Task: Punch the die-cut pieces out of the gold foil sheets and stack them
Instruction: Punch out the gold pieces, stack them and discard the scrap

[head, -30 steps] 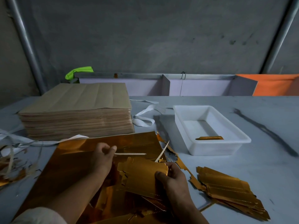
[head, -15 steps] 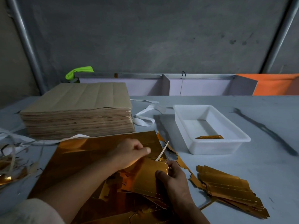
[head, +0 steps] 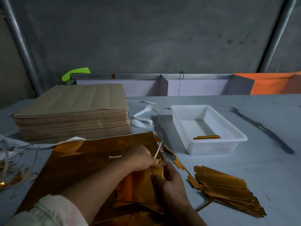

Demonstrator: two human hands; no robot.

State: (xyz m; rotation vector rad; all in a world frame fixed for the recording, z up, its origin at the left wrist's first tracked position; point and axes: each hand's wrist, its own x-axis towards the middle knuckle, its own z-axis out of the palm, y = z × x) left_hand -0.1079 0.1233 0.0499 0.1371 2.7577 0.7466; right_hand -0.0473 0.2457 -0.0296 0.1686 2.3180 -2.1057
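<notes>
Grey tarp-like wall behind, metal poles at both sides. Grey table with a dark streak on the far right. Thick stack of brown paper sheets sat far left, with a green cloth behind it. A white strap lay between the stack and a white plastic tray, which held one gold strip. Orange panel at the back right. Pale and gold scrap offcuts were piled at the left edge.

A large gold foil sheet lay flat in front of the brown stack, partly hidden by the left forearm and its pale sleeve. A stack of punched gold pieces lay on the table just right of the hands, apart from them, with a ragged gold offcut between.

The die-cut piece was held over the foil sheet, between both hands. A thin white sliver stuck up from its top corner, right at the fingertips. The left hand reached across from the left, fingers curled tight and pinching that top corner; could not tell if the sliver itself was in the pinch. The right hand came up from below, thumb pressed on the piece's face and fingers curled round its right edge. The two hands were almost touching at the corner.
</notes>
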